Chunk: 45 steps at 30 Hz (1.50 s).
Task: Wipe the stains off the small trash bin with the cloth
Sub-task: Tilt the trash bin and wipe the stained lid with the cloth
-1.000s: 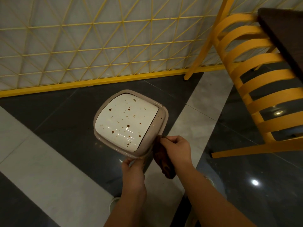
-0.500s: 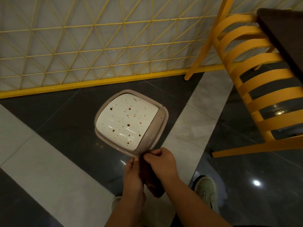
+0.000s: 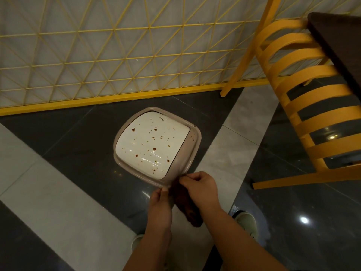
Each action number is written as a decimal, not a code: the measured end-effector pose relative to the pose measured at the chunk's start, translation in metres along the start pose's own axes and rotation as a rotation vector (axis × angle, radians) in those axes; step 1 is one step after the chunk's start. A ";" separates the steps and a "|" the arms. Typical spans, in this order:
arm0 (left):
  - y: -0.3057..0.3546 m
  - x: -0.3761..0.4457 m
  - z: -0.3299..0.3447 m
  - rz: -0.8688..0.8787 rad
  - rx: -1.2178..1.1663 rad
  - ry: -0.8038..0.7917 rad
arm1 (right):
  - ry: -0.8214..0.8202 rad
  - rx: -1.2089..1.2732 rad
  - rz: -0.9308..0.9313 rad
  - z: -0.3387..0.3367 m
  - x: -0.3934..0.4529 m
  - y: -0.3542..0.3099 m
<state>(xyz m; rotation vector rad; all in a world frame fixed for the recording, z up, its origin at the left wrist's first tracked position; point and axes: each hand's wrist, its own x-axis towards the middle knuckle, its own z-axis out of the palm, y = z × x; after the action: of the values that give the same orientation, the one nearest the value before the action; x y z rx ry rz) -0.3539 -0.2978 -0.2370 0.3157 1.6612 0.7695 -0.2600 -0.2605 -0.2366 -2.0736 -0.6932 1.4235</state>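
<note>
— What is hiding from you down there?

— The cloth (image 3: 186,204) is mostly tucking between the two hands, so I am seeing only a dark brown strip trailing toward six o'clock. The bin's body is sitting under its lid, out of sight, and the desk (image 3: 338,45) is getting cut off at two o'clock.

— And the small trash bin (image 3: 156,145)?

— It is standing on the dark floor tile (image 3: 78,145) near the middle, at twelve o'clock from my hands. I am looking at a glossy white lid in a beige rim, and brown spots are speckling both.

— Your hands?

— Close together at the rim's near corner. My right hand (image 3: 201,190) is pinching the cloth against it; my left hand (image 3: 159,208) is touching the rim with its fingertips, though I cannot tell if it is gripping.

— Anything crowding you?

— A yellow chair (image 3: 304,94) is standing at three o'clock, a yellow lattice fence (image 3: 117,55) is running along behind at twelve, and a pale shoe (image 3: 247,222) is showing at five.
</note>
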 end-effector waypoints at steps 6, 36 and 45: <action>0.000 0.004 0.005 -0.048 0.061 0.075 | 0.134 0.230 0.003 -0.023 0.029 -0.033; -0.008 0.016 0.024 0.032 -0.380 0.153 | 0.031 0.008 -0.116 -0.006 0.010 -0.022; -0.008 0.019 0.025 0.026 -0.413 0.161 | 0.176 0.100 -0.054 -0.018 0.052 -0.058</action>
<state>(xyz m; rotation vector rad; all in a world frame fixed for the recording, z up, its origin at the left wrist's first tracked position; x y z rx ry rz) -0.3330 -0.2846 -0.2578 -0.0171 1.6018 1.1571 -0.2332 -0.1861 -0.2269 -2.0571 -0.5896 1.2038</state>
